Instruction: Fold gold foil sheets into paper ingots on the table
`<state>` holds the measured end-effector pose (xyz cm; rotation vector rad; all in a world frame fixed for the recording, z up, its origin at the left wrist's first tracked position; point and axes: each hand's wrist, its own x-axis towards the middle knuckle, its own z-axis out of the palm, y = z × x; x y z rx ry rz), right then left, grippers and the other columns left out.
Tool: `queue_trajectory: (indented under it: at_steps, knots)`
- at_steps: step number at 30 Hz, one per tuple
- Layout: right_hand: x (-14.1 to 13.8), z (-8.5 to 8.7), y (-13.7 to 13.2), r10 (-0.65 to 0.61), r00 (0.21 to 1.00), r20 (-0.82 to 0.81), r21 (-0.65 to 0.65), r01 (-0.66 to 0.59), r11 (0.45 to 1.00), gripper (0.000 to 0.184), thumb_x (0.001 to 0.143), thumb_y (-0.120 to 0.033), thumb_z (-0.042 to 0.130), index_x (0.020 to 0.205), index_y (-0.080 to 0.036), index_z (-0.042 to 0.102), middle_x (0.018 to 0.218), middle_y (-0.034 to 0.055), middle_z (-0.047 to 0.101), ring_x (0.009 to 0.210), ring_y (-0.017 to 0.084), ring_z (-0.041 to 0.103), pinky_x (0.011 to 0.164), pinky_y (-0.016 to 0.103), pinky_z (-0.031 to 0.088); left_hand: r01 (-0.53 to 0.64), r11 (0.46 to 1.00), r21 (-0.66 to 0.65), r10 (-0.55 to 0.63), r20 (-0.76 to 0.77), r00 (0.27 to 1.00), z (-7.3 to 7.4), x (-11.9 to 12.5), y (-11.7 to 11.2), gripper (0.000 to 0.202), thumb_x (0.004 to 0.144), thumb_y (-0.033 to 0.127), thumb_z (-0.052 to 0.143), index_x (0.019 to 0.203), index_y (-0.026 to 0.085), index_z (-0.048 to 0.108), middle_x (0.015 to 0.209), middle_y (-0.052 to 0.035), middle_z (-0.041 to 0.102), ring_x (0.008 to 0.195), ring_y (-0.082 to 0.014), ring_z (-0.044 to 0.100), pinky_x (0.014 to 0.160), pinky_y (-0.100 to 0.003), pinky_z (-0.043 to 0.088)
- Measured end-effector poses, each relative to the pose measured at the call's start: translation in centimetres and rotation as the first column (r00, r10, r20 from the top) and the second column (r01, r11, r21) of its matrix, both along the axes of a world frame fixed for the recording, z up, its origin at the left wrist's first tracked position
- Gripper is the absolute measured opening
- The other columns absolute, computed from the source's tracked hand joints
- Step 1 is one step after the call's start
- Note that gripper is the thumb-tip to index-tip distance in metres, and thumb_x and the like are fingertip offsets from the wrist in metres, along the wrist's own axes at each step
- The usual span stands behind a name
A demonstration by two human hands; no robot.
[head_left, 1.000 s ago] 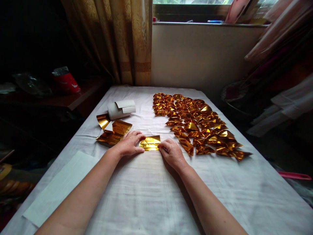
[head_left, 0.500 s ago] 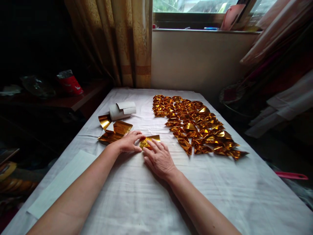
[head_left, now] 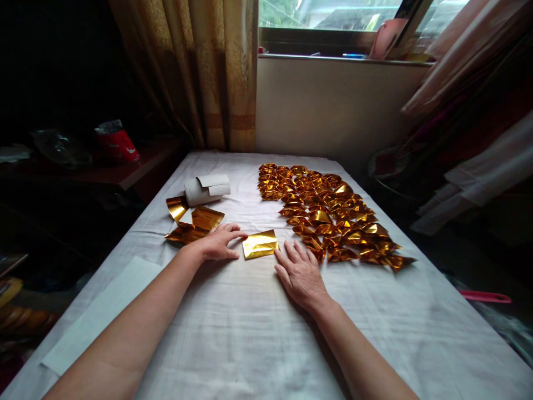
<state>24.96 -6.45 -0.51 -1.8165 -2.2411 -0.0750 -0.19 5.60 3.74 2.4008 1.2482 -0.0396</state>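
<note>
A folded rectangle of gold foil paper (head_left: 260, 244) lies flat on the white-clothed table (head_left: 233, 333), creased along its lower part. My left hand (head_left: 220, 243) rests at its left edge, fingers apart, the index fingertip at the foil's upper left corner. Flat on the cloth at the right edge is my right hand (head_left: 302, 272), fingers spread, one fingertip by the foil's lower right corner. Just beyond my left hand are loose gold foil sheets (head_left: 208, 218). Right of the hands stand rows of folded gold foil pieces (head_left: 328, 211).
A roll of white-backed paper (head_left: 207, 189) lies behind the loose sheets. At the left, a pale sheet (head_left: 104, 314) is partly under my left forearm. A red container (head_left: 117, 143) sits on a dark side table. Hanging clothes (head_left: 491, 161) are at the right; a pink handle (head_left: 485, 296) shows below.
My right hand has slid right across the foil to its right edge, uncovering it. The left hand stays nearly in place. The view has shifted slightly.
</note>
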Motion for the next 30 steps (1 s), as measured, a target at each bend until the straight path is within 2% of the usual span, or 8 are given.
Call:
queue_trajectory:
  at_steps: [5, 7, 10, 14, 18, 21, 25, 30]
  knots:
    - [-0.1, 0.2, 0.0, 0.008, 1.0, -0.003, -0.004, -0.008, 1.0, 0.041, 0.096, -0.04, 0.048, 0.133, -0.024, 0.058, 0.146, 0.0129, 0.049, 0.135, 0.032, 0.041, 0.108, 0.051, 0.028, -0.039, 0.999, -0.018, 0.038, -0.048, 0.998, 1.2, 0.8, -0.9, 0.065, 0.071, 0.027, 0.073, 0.134, 0.029, 0.056, 0.147, -0.0099, 0.044, 0.137, -0.0304, 0.039, 0.114, -0.046, 0.031]
    - [-0.3, 0.3, 0.1, 0.019, 1.0, -0.017, 0.002, -0.019, 1.0, 0.041, 0.096, -0.039, 0.049, 0.132, -0.023, 0.058, 0.145, 0.0127, 0.051, 0.135, 0.032, 0.041, 0.108, 0.05, 0.029, -0.084, 0.993, 0.085, 0.087, -0.022, 0.996, 1.4, 1.5, -2.3, 0.062, 0.072, 0.026, 0.072, 0.133, 0.027, 0.057, 0.147, -0.0106, 0.045, 0.137, -0.032, 0.039, 0.113, -0.05, 0.031]
    - [-0.5, 0.3, 0.1, 0.073, 0.996, -0.05, 0.028, -0.072, 0.997, 0.038, 0.096, -0.036, 0.05, 0.13, -0.021, 0.06, 0.144, 0.0109, 0.051, 0.136, 0.032, 0.04, 0.109, 0.05, 0.029, -0.151, 0.927, 0.345, 0.099, 0.164, 0.981, 1.0, 3.0, -5.2, 0.044, 0.082, 0.026, 0.064, 0.126, 0.027, 0.06, 0.142, -0.0088, 0.051, 0.132, -0.0287, 0.044, 0.111, -0.049, 0.035]
    - [-0.8, 0.4, -0.1, 0.154, 0.983, -0.101, 0.036, -0.151, 0.988, 0.036, 0.095, -0.032, 0.052, 0.128, -0.021, 0.06, 0.14, 0.0084, 0.056, 0.135, 0.03, 0.042, 0.111, 0.05, 0.029, -0.076, 0.923, 0.377, 0.023, 0.144, 0.989, -0.3, 4.8, -8.1, 0.019, 0.086, 0.024, 0.063, 0.104, 0.024, 0.067, 0.122, -0.0073, 0.065, 0.113, -0.0252, 0.058, 0.099, -0.041, 0.046]
    - [-0.8, 0.4, -0.2, 0.189, 0.968, -0.162, 0.066, -0.181, 0.981, 0.039, 0.092, -0.028, 0.053, 0.13, -0.021, 0.058, 0.135, 0.0086, 0.06, 0.129, 0.028, 0.048, 0.11, 0.048, 0.031, -0.081, 0.926, 0.369, 0.062, 0.064, 0.996, -1.0, 5.1, -8.2, 0.014, 0.092, 0.029, 0.056, 0.097, 0.022, 0.066, 0.106, -0.0065, 0.07, 0.099, -0.0229, 0.063, 0.087, -0.036, 0.05]
    - [-0.6, 0.4, -0.1, 0.152, 0.963, -0.223, 0.106, -0.131, 0.986, 0.038, 0.091, -0.025, 0.053, 0.128, -0.02, 0.06, 0.13, 0.0088, 0.063, 0.122, 0.026, 0.052, 0.105, 0.043, 0.036, -0.075, 0.915, 0.396, 0.069, 0.029, 0.997, -1.0, 5.0, -7.7, 0.014, 0.093, 0.029, 0.053, 0.094, 0.022, 0.066, 0.098, -0.0056, 0.07, 0.093, -0.0211, 0.064, 0.081, -0.032, 0.05]
    - [-0.5, 0.4, 0.1, 0.017, 0.959, -0.283, 0.107, 0.013, 0.994, 0.022, 0.091, -0.023, 0.054, 0.106, -0.022, 0.07, 0.109, 0.0066, 0.07, 0.103, 0.024, 0.058, 0.093, 0.038, 0.041, -0.07, 0.902, 0.425, 0.061, 0.035, 0.998, -1.2, 4.9, -7.6, 0.018, 0.095, 0.027, 0.048, 0.092, 0.021, 0.066, 0.096, -0.0062, 0.071, 0.089, -0.0201, 0.066, 0.075, -0.029, 0.05]
    - [-1.7, 0.3, 0.2, -0.009, 0.922, -0.387, 0.082, 0.045, 0.996, 0.018, 0.091, -0.027, 0.055, 0.091, -0.026, 0.072, 0.092, 0.004, 0.069, 0.092, 0.021, 0.058, 0.084, 0.033, 0.041, -0.12, 0.883, 0.453, 0.074, 0.118, 0.99, -2.1, 4.6, -7.8, 0.025, 0.098, 0.028, 0.042, 0.089, 0.021, 0.065, 0.092, -0.0056, 0.071, 0.084, -0.0186, 0.066, 0.072, -0.027, 0.05]
